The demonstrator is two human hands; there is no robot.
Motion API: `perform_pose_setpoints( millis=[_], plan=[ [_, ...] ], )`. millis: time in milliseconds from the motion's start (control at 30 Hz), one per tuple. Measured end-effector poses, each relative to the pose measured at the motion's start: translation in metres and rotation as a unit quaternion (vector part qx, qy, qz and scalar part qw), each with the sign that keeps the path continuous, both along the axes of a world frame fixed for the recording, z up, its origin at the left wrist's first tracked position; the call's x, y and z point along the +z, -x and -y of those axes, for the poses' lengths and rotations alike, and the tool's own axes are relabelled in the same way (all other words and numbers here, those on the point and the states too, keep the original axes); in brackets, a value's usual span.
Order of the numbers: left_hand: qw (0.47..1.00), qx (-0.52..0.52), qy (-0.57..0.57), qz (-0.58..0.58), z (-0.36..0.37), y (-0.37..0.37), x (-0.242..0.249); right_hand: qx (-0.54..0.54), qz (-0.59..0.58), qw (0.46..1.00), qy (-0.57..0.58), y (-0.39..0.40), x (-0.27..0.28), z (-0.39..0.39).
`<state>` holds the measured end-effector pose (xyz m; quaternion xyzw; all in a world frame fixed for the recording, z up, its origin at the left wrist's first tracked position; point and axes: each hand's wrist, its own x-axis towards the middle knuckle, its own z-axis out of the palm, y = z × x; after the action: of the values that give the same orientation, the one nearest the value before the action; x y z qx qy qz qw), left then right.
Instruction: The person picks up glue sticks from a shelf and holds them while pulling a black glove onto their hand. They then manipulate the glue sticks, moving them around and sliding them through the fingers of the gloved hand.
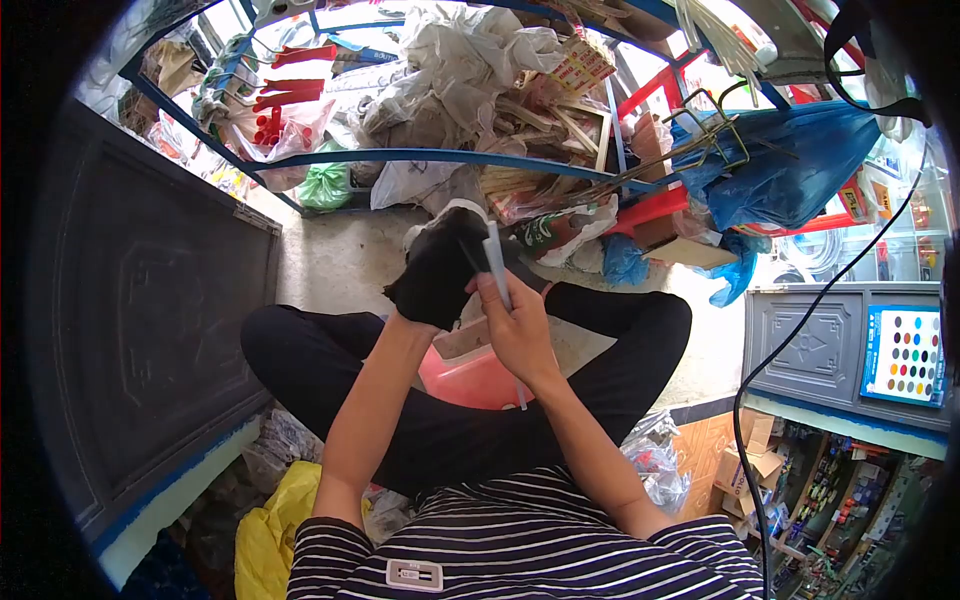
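Observation:
A black item with a whitish edge, too unclear to name, is held up over the crossed legs. My left hand reaches into or under it; the black material hides its fingers. Closed around a long, flat, light-grey strip is my right hand, just right of the black item. The strip points up and away, its upper part beside the item. Below both hands, a pink-red sheet or tray lies between the legs.
A blue-framed rack full of plastic bags and scraps stands ahead. Grey panels are at left and right. A yellow bag lies lower left, a cardboard box lower right. A black cable hangs at right.

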<state>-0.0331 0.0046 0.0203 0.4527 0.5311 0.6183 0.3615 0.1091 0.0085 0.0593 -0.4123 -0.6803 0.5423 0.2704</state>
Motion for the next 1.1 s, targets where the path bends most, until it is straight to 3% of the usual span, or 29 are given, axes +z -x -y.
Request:
perform_pose_setpoints(
  millis=[33, 67, 167, 200, 267, 367, 467, 567, 633, 667, 700, 833, 967, 1100],
  plan=[
    [0.973, 0.019, -0.034, -0.228, 0.0, 0.0, 0.0, -0.004, -0.015, 1.0, 0.014, -0.002, -0.002, 0.0],
    [0.977, 0.001, -0.043, -0.209, 0.001, 0.001, -0.01, -0.007, -0.028, 0.999, 0.028, -0.004, -0.003, 0.0],
    [0.978, -0.027, -0.069, -0.195, 0.003, 0.002, -0.022, 0.019, -0.124, 0.967, 0.222, -0.008, 0.001, -0.001],
    [0.997, -0.04, -0.038, -0.058, 0.004, 0.0, -0.023, 0.024, -0.151, 0.954, 0.258, -0.008, 0.003, -0.002],
    [0.977, -0.08, 0.003, 0.197, 0.005, -0.004, -0.027, 0.035, -0.204, 0.921, 0.329, -0.007, 0.008, -0.003],
    [0.854, -0.162, -0.008, 0.494, 0.006, -0.007, -0.047, 0.038, -0.231, 0.901, 0.365, -0.005, 0.013, -0.003],
    [0.894, -0.107, 0.027, 0.434, 0.008, -0.003, -0.02, 0.029, -0.215, 0.91, 0.352, -0.003, 0.014, -0.002],
    [0.985, -0.079, -0.025, 0.152, 0.005, 0.001, -0.024, 0.011, -0.111, 0.975, 0.193, -0.002, -0.005, 0.001],
    [0.998, -0.03, -0.05, -0.037, 0.002, 0.004, -0.031, -0.023, -0.072, 0.996, 0.05, 0.003, -0.009, 0.001],
    [0.996, -0.017, -0.045, -0.075, 0.002, 0.004, -0.036, -0.04, -0.052, 0.998, -0.021, 0.004, -0.009, 0.001],
    [0.993, -0.003, -0.04, -0.114, 0.001, 0.003, -0.04, -0.042, -0.026, 0.999, -0.01, 0.003, -0.008, 0.002],
    [0.996, 0.001, -0.005, -0.088, 0.002, -0.003, -0.049, -0.057, 0.016, 0.998, 0.01, 0.003, 0.005, 0.004],
    [0.967, 0.034, -0.085, -0.238, 0.002, -0.008, -0.018, -0.055, -0.054, 0.995, 0.067, 0.003, 0.001, 0.001],
    [0.996, -0.051, -0.027, 0.067, 0.0, 0.0, -0.045, -0.012, -0.082, 0.984, 0.16, 0.001, 0.005, -0.001]
  ],
)
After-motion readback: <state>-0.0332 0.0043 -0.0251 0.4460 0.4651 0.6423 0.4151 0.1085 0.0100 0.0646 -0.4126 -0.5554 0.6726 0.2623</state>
